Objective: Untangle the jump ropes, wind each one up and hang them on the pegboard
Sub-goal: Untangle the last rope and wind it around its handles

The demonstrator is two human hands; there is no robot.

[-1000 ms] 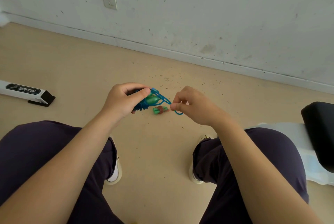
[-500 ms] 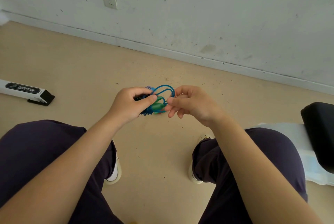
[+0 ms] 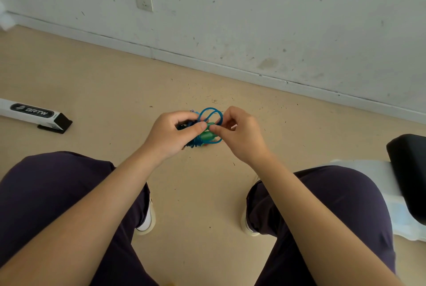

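Note:
A blue jump rope (image 3: 208, 116) with green handles (image 3: 206, 136) is bunched into a small wound bundle between my hands, above the floor in front of my knees. My left hand (image 3: 171, 134) grips the bundle, thumb across its top. My right hand (image 3: 239, 132) pinches a loop of the blue rope right beside the left thumb. Two loops stand up above the fingers. Something reddish shows under the bundle; I cannot tell what it is. No pegboard is in view.
A white bar with a black end and a logo (image 3: 34, 115) lies on the beige floor at the left. A black seat (image 3: 409, 175) over white plastic (image 3: 396, 205) is at the right. The wall with a socket (image 3: 144, 0) runs behind.
My right hand came back in against the bundle from the right. The blue loop it pulled out sideways now stands up as loops above the fingers.

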